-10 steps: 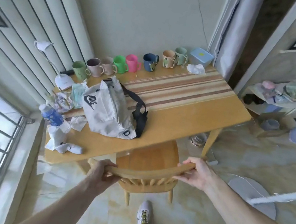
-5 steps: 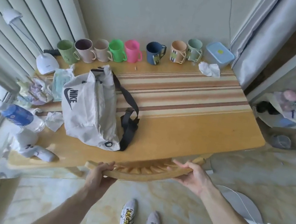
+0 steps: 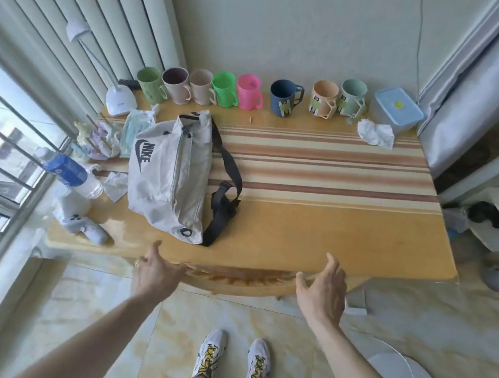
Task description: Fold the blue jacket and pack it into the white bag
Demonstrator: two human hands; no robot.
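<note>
The white bag (image 3: 168, 172), a waist pack with a black logo and black strap, lies on the left half of the wooden table (image 3: 348, 237), its zip shut. No blue jacket is in view. My left hand (image 3: 155, 268) hovers open at the table's near edge, just below the bag. My right hand (image 3: 322, 290) is open too, fingers spread, over the near edge further right. Both hands hold nothing. The back of a wooden chair (image 3: 237, 280) shows under the table edge between my hands.
A row of coloured mugs (image 3: 250, 92) lines the far edge, with a blue-lidded box (image 3: 396, 109) and crumpled tissue (image 3: 376, 133) at the right. A desk lamp (image 3: 120, 99), a water bottle (image 3: 71, 173), tissues and a white controller (image 3: 85, 226) crowd the left side by the window.
Both hands have let go of the chair back, which now sits pushed under the table. The view has moved closer over the table.
</note>
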